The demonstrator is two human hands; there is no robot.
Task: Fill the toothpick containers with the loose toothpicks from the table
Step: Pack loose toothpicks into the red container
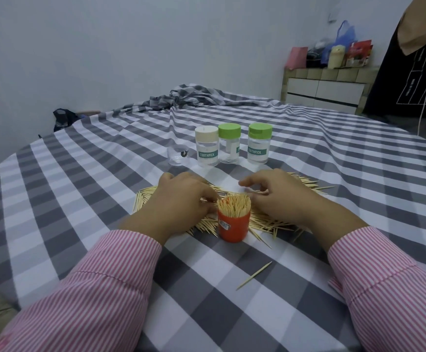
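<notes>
Nearest the viewer, two pink-striped sleeves (110, 283) reach forward over a table draped in a grey and white checked cloth (54, 186). A single stray toothpick (254, 275) lies apart at about five o'clock from the orange container (233, 228). That open container stands upright between the wrists, close in, probably so both hands can feed it; it looks nearly packed with sticks standing on end.

The loose toothpicks (270, 222) are heaped around and behind it. The left hand (181, 199) rests on the heap at ten o'clock, fingertips curled down at the container's rim; whether they pinch sticks I cannot tell. The right hand (280, 196), at two o'clock, has fingers bent around a few toothpicks, seemingly gathering a bunch.

Further off at twelve o'clock stand three capped clear jars (229, 147), seemingly unfilled, with a low clear cup (177, 155) just beside them.
</notes>
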